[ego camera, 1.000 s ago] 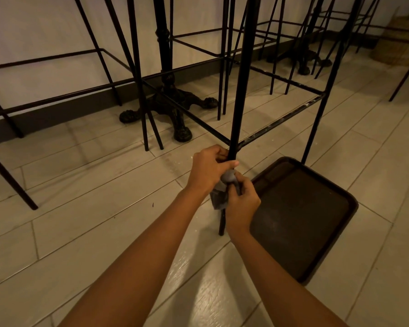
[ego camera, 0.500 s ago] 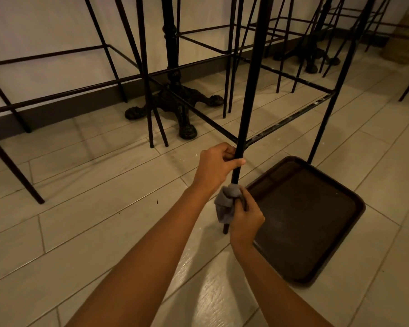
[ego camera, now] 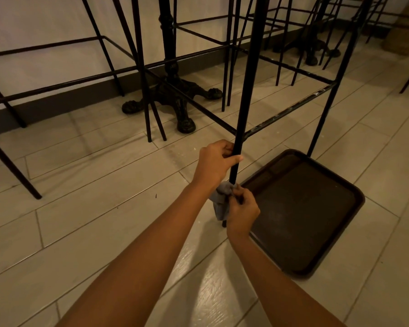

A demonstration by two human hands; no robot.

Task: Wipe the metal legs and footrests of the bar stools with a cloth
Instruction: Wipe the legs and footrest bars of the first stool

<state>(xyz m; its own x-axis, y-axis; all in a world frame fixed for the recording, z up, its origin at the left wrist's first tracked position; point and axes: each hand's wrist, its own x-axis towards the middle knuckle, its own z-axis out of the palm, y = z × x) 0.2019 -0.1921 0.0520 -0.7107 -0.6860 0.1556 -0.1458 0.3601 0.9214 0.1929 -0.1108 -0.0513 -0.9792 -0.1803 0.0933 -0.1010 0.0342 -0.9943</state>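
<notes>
You are looking down at a pale plank floor (ego camera: 85, 223) running up to a white wall (ego camera: 45, 27), with black bar-stool frames standing across it and an ornate table base (ego camera: 175, 95) sitting among them near the wall. A dark brown tray (ego camera: 302, 208) is lying flat on the floor to your right, just beside the leg you are working on. That stool leg (ego camera: 248, 79) is rising straight up the middle of the view, its foot planted on the floor beside the tray's near-left edge, and a scuffed footrest bar (ego camera: 291, 109) is branching off it to the right. Your left hand (ego camera: 215, 162) is curling around the leg just below the footrest joint, thumb crossing the front. Lower down, your right hand (ego camera: 242, 212) is pinching a grey cloth (ego camera: 221, 200) closed against the leg, near its foot.
</notes>
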